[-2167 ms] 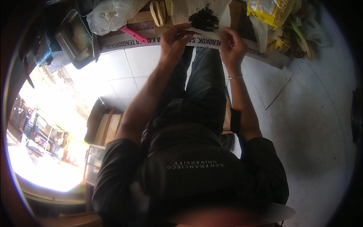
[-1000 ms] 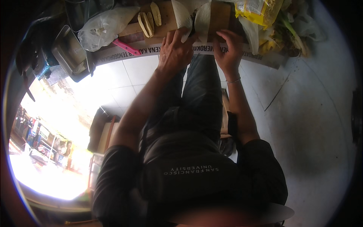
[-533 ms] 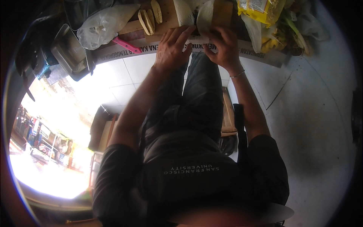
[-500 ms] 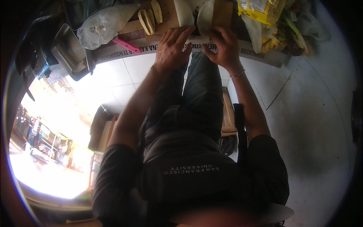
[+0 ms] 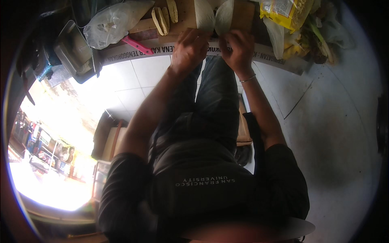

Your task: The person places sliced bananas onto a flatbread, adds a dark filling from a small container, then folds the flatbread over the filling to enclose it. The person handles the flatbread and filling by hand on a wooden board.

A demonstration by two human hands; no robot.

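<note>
On a brown wooden board lie two thin, pale, round-edged wrapper sheets, side by side with a narrow dark gap between them. My left hand bends its fingers around the near end of the left sheet. Opposite it, my right hand, a thin bracelet on its wrist, has its fingers drawn together at the near end of the right sheet. The fingertips are partly hidden. Long, cream-coloured banana slices rest on the board to the left of my hands.
Left of the board are a pink-handled knife, a clear plastic bag and a metal tray. A yellow packet and plastic bags stand at the right. A printed strip runs along the table's near edge.
My fingers have curled in more tightly at the near ends of the sheets. The right sheet now lies flatter, with its rounded edge toward the left one. The view has shifted slightly.
</note>
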